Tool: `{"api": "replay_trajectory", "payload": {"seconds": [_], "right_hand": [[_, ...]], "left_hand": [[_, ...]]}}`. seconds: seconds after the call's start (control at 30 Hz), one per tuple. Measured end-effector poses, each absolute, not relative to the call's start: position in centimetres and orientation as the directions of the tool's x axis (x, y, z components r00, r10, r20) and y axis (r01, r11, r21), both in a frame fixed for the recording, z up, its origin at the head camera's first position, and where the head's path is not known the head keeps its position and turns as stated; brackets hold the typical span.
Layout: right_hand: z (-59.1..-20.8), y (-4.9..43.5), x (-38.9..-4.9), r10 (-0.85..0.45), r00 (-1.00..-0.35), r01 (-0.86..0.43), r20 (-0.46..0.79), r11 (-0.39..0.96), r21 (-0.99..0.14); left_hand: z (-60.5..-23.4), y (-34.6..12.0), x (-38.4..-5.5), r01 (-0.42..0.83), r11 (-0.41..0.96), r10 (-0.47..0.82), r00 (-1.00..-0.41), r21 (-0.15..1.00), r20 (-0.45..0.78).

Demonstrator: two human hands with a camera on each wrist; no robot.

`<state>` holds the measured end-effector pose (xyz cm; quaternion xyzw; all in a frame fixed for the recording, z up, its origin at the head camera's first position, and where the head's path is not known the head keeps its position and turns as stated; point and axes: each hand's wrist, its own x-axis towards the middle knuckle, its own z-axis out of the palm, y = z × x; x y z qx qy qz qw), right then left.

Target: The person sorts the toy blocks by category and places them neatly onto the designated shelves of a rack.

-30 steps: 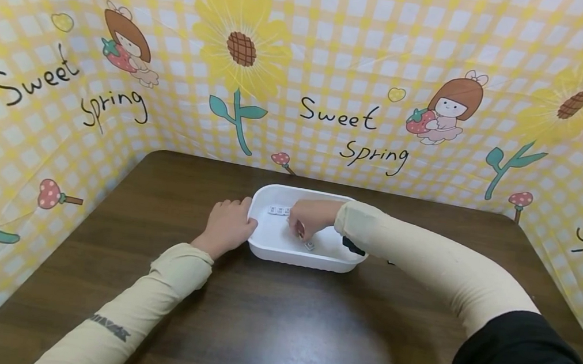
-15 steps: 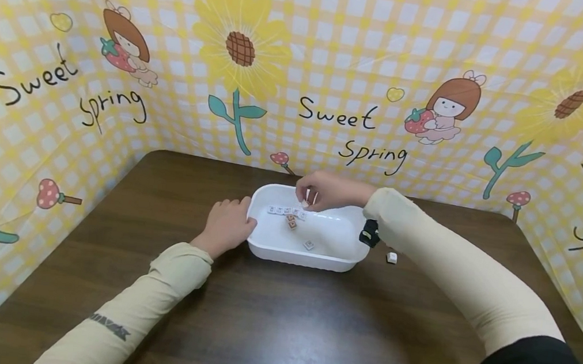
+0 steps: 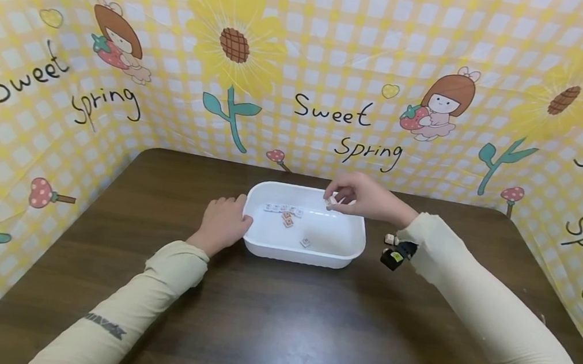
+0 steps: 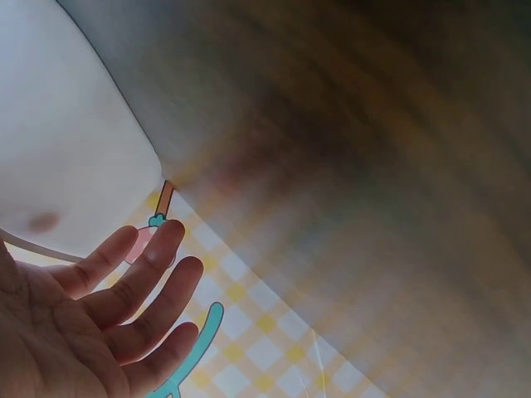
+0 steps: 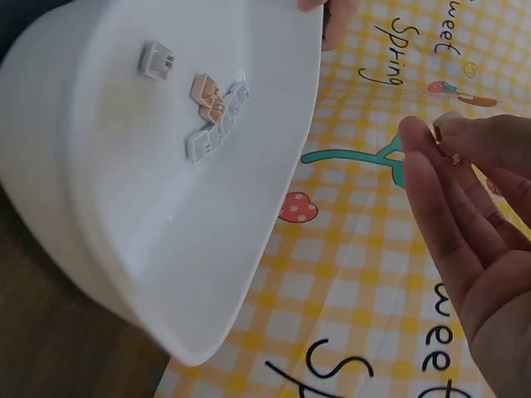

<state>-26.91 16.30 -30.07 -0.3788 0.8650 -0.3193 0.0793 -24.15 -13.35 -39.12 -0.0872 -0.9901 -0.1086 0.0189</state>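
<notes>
My left hand (image 3: pixel 221 224) holds the left end of a white plastic tub (image 3: pixel 303 258), thumb over the rim and fingers along the outside. In the left wrist view those fingers (image 4: pixel 137 290) look fairly straight; the thumb is hidden. Above the tub's back right, my right hand (image 3: pixel 365 197) pinches a small pale keycap (image 3: pixel 329 202) between thumb and forefinger. Inside the tub a row of white keycaps (image 3: pixel 276 208) lies toward the back left. Orange keycaps (image 5: pixel 207 98) touch that row. One white keycap (image 3: pixel 305 243) lies apart near the front wall.
A pale keycap (image 3: pixel 390 239) lies on the brown table (image 3: pixel 279 325) to the right of the tub, beside the black wrist camera (image 3: pixel 392 259). A yellow checked cloth (image 3: pixel 328 64) with printed flowers stands behind and at both sides.
My right hand has risen out of the tub and moved right, holding a keycap. This uncovers the row and the orange keycaps. The left hand has stayed on the rim.
</notes>
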Motion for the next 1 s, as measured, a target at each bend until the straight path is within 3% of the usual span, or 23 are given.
{"api": "replay_trajectory", "payload": {"seconds": [0.33, 0.57, 1.0], "right_hand": [[-30.9, 22.7, -25.0, -0.517, -0.852, -0.412, 0.081, 0.567, -0.713], [-33.3, 28.9, -24.8, -0.38, -0.922, -0.311, 0.072, 0.619, -0.721], [-38.7, 37.5, -25.3, -0.272, -0.96, -0.166, -0.067, 0.745, -0.646]], "left_hand": [[-39.3, -13.7, -24.4, 0.18, 0.963, 0.169, -0.983, 0.203, 0.069], [-39.1, -13.7, -24.5, 0.183, 0.961, 0.171, -0.983, 0.209, 0.071], [-39.5, -13.5, -24.5, 0.203, 0.956, 0.188, -0.978, 0.213, 0.089]]}}
